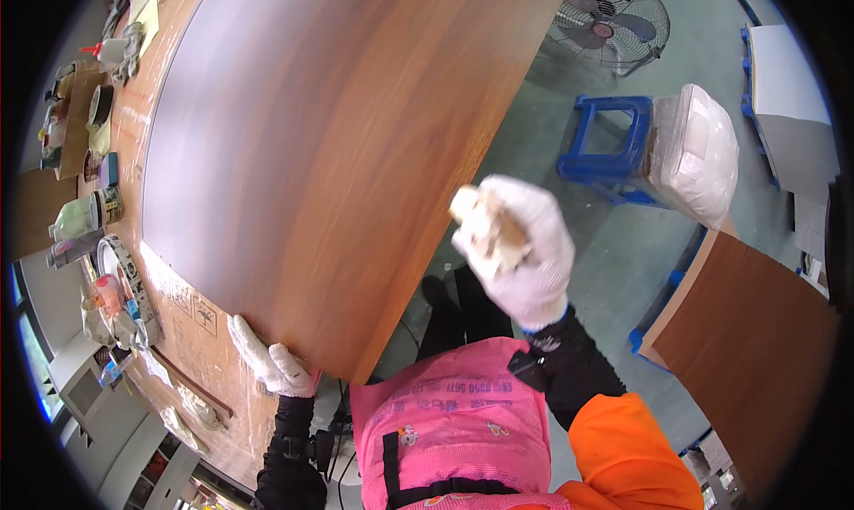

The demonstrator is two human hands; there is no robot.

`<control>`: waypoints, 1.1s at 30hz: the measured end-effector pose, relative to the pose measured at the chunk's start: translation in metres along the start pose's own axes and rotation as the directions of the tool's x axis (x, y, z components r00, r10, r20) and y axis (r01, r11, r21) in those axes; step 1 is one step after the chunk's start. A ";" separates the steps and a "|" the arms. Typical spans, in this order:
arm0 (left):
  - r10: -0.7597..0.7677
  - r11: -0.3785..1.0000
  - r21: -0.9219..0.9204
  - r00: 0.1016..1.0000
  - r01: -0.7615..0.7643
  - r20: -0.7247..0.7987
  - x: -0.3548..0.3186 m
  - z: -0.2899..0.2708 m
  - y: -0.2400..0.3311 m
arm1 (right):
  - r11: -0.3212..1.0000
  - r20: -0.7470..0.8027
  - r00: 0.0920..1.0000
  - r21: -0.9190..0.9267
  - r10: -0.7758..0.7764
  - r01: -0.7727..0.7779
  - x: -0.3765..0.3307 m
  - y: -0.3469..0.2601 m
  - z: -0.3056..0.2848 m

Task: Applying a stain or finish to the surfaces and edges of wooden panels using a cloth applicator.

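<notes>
Overhead, a large brown wooden panel (329,136) lay across the cluttered workbench (191,332), its near corner steadied by the gloved left hand (271,361), fingers spread flat, while the gloved right hand (525,243) clenched a crumpled cloth (485,225) beside the panel's edge.

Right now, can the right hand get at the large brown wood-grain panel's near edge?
Probably yes: the right hand, its grip closed on a tan crumpled wad, hovers just beside the large brown wood-grain panel, with nothing between them.
</notes>
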State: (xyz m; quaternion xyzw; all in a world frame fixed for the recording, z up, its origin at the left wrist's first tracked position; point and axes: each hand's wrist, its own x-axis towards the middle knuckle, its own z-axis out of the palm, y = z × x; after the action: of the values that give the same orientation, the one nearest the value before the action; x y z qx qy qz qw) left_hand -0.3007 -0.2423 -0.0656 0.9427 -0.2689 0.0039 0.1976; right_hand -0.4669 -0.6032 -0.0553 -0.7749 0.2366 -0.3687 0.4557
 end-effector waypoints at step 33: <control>0.016 1.000 0.011 1.000 -0.016 0.004 0.003 -0.004 0.007 | 0.988 -0.108 0.988 0.121 0.111 -0.098 -0.007 -0.016 0.011</control>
State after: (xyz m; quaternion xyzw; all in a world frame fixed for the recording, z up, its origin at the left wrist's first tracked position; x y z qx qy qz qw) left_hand -0.3009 -0.2478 -0.0588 0.9416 -0.2767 0.0050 0.1917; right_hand -0.4617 -0.5852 -0.0471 -0.7116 0.2808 -0.4011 0.5039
